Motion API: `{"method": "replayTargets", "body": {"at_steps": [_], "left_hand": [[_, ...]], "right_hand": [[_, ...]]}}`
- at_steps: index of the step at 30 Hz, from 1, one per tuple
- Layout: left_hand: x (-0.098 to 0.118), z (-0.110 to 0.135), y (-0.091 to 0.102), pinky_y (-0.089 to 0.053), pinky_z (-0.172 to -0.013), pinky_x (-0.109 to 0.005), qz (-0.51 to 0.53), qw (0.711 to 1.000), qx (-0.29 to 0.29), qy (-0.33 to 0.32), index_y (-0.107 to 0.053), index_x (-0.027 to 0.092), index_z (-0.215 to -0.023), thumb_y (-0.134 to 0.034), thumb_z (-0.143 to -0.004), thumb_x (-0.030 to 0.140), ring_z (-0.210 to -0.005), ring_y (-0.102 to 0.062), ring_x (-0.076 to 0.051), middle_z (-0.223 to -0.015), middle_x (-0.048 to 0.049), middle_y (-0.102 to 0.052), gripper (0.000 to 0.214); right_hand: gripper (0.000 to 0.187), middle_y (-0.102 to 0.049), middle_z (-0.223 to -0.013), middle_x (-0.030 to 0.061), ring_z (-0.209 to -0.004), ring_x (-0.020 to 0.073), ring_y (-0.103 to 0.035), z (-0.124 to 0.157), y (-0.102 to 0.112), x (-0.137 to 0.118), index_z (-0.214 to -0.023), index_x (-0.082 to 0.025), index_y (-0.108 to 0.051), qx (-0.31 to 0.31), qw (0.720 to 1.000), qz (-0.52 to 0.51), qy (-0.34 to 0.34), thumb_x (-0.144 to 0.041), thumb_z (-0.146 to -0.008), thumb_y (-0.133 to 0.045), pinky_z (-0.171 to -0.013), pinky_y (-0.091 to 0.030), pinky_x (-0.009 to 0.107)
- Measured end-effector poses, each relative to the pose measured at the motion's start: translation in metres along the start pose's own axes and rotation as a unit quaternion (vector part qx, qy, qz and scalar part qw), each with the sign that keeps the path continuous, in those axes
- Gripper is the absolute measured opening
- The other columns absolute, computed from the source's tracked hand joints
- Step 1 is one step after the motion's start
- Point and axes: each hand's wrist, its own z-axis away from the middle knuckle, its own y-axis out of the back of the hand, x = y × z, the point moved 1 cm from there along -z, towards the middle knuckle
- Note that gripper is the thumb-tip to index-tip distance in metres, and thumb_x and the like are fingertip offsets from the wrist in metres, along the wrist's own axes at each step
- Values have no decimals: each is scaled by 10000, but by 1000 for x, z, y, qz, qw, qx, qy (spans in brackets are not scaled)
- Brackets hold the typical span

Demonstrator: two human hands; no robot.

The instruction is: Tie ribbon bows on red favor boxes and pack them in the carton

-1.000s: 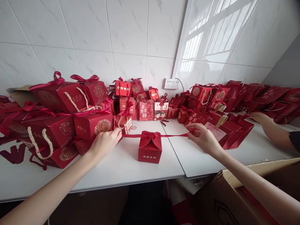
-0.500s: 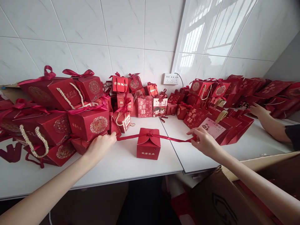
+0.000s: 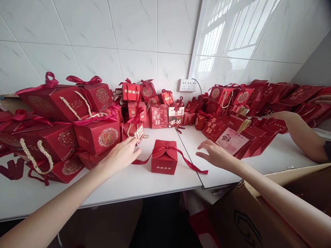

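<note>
Left hand (image 3: 124, 154), spread wide and palm down, sits just left of the red box (image 3: 164, 162) near the front edge of the desk (image 3: 129, 186). Right hand (image 3: 216, 155), equally wide, hovers beside the slack ribbon (image 3: 192, 163).

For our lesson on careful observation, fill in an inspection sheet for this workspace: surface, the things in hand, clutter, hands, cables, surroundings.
Surface: white table, two tops meeting at a seam, bare at the front.
Things in hand: small red box upright, flaps closed; red ribbon knotted on top, both tails lying loose on the table.
Clutter: red gift boxes piled at left and along the wall; red bags at right.
Hands: left hand open, by the left tail; right hand open, beside the right tail; neither grips anything.
Cables: one cable at the wall socket.
Surroundings: white tiled wall; cardboard carton below the table edge; another person's arm at far right.
</note>
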Motion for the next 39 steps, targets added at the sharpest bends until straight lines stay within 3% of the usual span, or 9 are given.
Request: {"method": "replayTargets", "body": {"at_steps": [3,6,10,15,21,25,30,35,39], "left_hand": [[6,-17,-6,-467,-832,-289,242,963,-117,-22,-622,191,-1056,-340,-889,537,-1010,-621,-240,-1112,-69,-665,476],[6,-25,-17,-468,-768,-260,391,893,-223,-10,-643,169,-1037,-426,-806,668,-975,-620,-228,-1068,-80,-683,591],[7,-18,-25,-462,-707,-285,470,840,-269,-22,-660,135,-871,-575,-703,688,-788,-623,-201,-864,-70,-695,584],[6,-1,-24,-430,-568,-275,557,779,-285,-38,-555,147,-672,-553,-682,737,-475,-484,-104,-511,31,-524,591],[-2,6,-23,-344,-474,-238,545,777,-308,-59,-530,158,-667,-659,-710,592,-361,-245,-34,-401,115,-303,455],[-5,6,-27,-319,-455,-221,558,768,-309,-57,-524,157,-682,-633,-719,619,-382,-273,-38,-426,104,-315,476],[-4,6,-30,-326,-473,-220,565,767,-299,-57,-415,170,-621,-592,-735,649,-408,-331,-45,-461,96,-319,523],[-6,3,-33,-281,-453,-214,537,794,-278,-60,-421,165,-626,-597,-743,625,-459,-428,-64,-551,62,-400,506],[-8,2,-38,-318,-482,-231,541,795,-268,-61,-468,167,-651,-614,-748,592,-450,-370,-56,-546,67,-390,460]], "right_hand": [[457,-644,-1024,114,-910,249,-619,-17,-6,-34,-960,-189,-651,-69,987,-140,33,-558,-900,-389,-825,-452,355],[583,-664,-959,92,-902,232,-605,-30,-17,-55,-945,-176,-638,-147,931,-333,0,-676,-868,-348,-806,-456,346],[575,-647,-880,79,-853,195,-598,-38,-31,-60,-833,-152,-624,-217,820,-525,-73,-707,-792,-475,-785,-473,330],[505,-528,-650,-15,-600,99,-497,-33,-33,-61,-680,-147,-532,-249,763,-595,-42,-608,-637,-735,-635,-433,267],[527,-269,-506,-113,-449,28,-218,-26,-27,-62,-574,-167,-414,-282,755,-591,-24,-586,-676,-717,-487,-243,223],[456,-433,-508,-69,-469,55,-397,-25,-27,-59,-633,-138,-530,-263,776,-572,-23,-533,-663,-756,-523,-317,240],[451,-622,-670,14,-624,145,-636,-26,-33,-54,-691,-135,-571,-269,715,-643,-51,-528,-634,-783,-685,-479,302],[413,-633,-706,27,-631,130,-619,-26,-31,-52,-704,-129,-601,-276,706,-649,-58,-513,-688,-753,-681,-489,293],[358,-613,-681,21,-633,117,-566,-25,-30,-49,-685,-126,-607,-275,737,-617,-35,-435,-676,-787,-653,-431,272]]}}
